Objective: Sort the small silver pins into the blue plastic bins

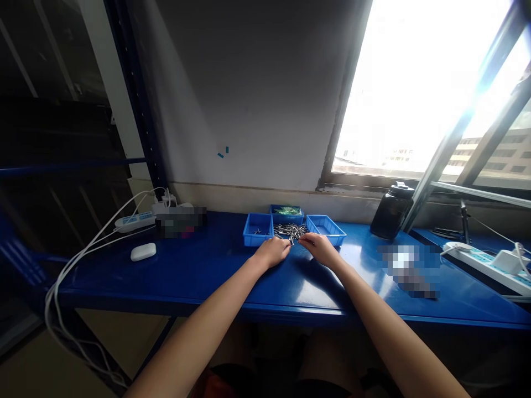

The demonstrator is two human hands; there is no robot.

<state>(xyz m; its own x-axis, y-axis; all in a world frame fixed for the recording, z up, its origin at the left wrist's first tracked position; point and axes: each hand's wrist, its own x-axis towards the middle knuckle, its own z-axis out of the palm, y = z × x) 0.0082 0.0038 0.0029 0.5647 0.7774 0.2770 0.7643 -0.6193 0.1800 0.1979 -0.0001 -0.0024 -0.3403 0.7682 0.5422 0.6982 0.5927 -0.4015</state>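
Note:
A heap of small, slim metal pieces that look like screws lies on the blue table between several blue bins. My left hand rests at the near left edge of the heap, fingers curled closed. Across from it, at the near right edge, my right hand has its thumb and fingers pinched together. What either hand grips is too small to make out. The left bin contains a few thin pieces. The right bin stands beside my right hand, and a back bin holds a green packet.
On the blue table sit a white case and a power strip with trailing white cables at left. A black bottle stands at right, near another power strip. Wall and window rise behind.

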